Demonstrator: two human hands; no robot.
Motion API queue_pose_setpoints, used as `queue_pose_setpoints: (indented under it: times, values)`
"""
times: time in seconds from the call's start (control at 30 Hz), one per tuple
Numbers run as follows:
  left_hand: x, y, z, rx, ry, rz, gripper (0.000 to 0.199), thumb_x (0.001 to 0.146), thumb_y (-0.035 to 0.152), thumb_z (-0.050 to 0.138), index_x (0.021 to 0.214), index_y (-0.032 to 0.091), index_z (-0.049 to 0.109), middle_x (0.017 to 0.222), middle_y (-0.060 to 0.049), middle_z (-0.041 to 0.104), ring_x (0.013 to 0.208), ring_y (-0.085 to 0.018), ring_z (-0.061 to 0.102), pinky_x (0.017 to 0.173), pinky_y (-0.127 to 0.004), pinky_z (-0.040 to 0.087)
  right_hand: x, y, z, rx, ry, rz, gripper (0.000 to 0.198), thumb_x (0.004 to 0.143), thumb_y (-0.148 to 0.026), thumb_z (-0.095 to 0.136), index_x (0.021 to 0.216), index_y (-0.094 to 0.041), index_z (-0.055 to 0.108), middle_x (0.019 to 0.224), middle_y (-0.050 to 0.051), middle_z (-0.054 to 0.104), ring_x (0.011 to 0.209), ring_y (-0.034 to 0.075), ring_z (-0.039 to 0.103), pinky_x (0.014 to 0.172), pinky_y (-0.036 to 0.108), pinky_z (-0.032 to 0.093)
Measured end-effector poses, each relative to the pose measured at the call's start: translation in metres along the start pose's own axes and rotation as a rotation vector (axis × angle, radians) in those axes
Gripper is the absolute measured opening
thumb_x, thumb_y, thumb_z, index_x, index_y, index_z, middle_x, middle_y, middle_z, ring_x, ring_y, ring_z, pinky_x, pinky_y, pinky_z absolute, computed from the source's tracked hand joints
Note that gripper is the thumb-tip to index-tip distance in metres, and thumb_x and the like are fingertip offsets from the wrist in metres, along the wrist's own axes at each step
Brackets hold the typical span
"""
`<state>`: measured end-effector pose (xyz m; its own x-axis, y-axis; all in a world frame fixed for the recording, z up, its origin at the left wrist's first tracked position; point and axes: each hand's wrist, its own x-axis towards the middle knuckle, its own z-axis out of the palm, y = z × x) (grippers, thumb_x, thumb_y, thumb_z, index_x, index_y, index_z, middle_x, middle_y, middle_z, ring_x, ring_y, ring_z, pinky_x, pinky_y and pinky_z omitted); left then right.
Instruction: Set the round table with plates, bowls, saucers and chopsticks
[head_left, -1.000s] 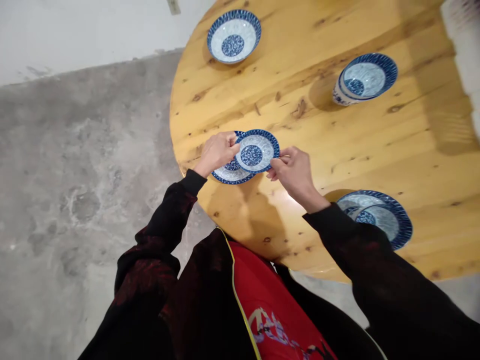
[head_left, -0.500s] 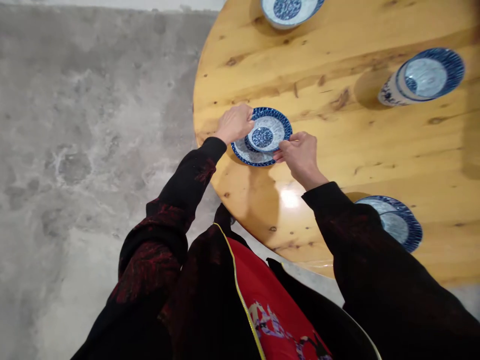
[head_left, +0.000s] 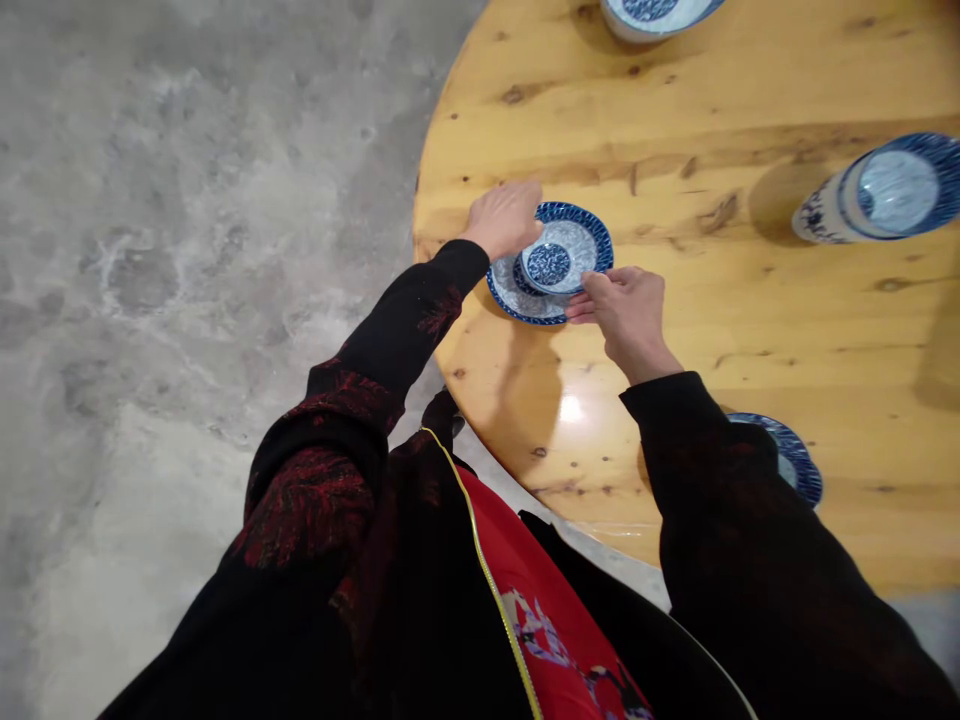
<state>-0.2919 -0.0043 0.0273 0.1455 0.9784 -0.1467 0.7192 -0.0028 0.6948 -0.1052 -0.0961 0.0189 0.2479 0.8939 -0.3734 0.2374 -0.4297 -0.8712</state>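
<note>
A blue-and-white bowl (head_left: 568, 245) with a dark blue rim and a round speckled patch at its bottom is between my two hands. My left hand (head_left: 506, 220) grips its far left rim, fingers curled and partly hidden. On the near right side, my right hand (head_left: 630, 312) pinches the rim between thumb and fingers. Beneath the bowl lies a matching plate (head_left: 517, 298) near the table's left edge. Whether the bowl rests on the plate or hovers just over it, I cannot tell.
The round wooden table (head_left: 720, 310) curves along its left and near edge above a grey concrete floor (head_left: 187, 250). Another bowl (head_left: 652, 20) is at the top. A patterned stack of bowls (head_left: 870, 195) stands right. My right sleeve partly covers another blue-rimmed dish (head_left: 799, 460).
My view has shifted, so the table and dishes appear further right. Both hands keep their hold on the bowl above the plate.
</note>
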Motion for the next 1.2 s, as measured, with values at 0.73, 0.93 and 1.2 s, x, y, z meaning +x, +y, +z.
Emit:
queue_pose_setpoints:
  times: [0.73,0.93,1.2]
  values:
    - [-0.333,-0.109,-0.032,-0.177,0.106,-0.496,0.023,0.090,0.033,0.049,0.074,0.022,0.060,0.065,0.001,0.066,0.057,-0.015,0.060,0.064,-0.026,0.044,-0.238,0.087,-0.094,0.269,0.251,0.102,0.027,0.072,-0.042,0.082,0.088,-0.023,0.074,0.072,0.004,0.073,0.053,0.018,0.068,0.049,0.029,0.059]
    - [-0.329,-0.105,-0.025,-0.288,0.074,-0.434,0.020,0.089,0.035,0.050,0.079,0.022,0.061,0.068,0.002,0.068,0.056,-0.013,0.061,0.063,-0.025,0.045,-0.227,0.059,-0.054,0.284,0.160,0.070,0.034,0.069,-0.045,0.083,0.087,-0.018,0.074,0.071,0.004,0.073,0.051,0.016,0.066,0.049,0.027,0.057]
    - [-0.275,-0.121,-0.074,-0.329,0.080,-0.340,0.023,0.092,0.039,0.049,0.086,0.022,0.063,0.074,0.001,0.069,0.062,-0.013,0.065,0.066,-0.023,0.049,-0.129,-0.008,-0.005,0.243,0.265,0.004,0.020,0.077,-0.035,0.077,0.083,-0.018,0.069,0.068,0.003,0.071,0.050,0.013,0.065,0.046,0.022,0.056]
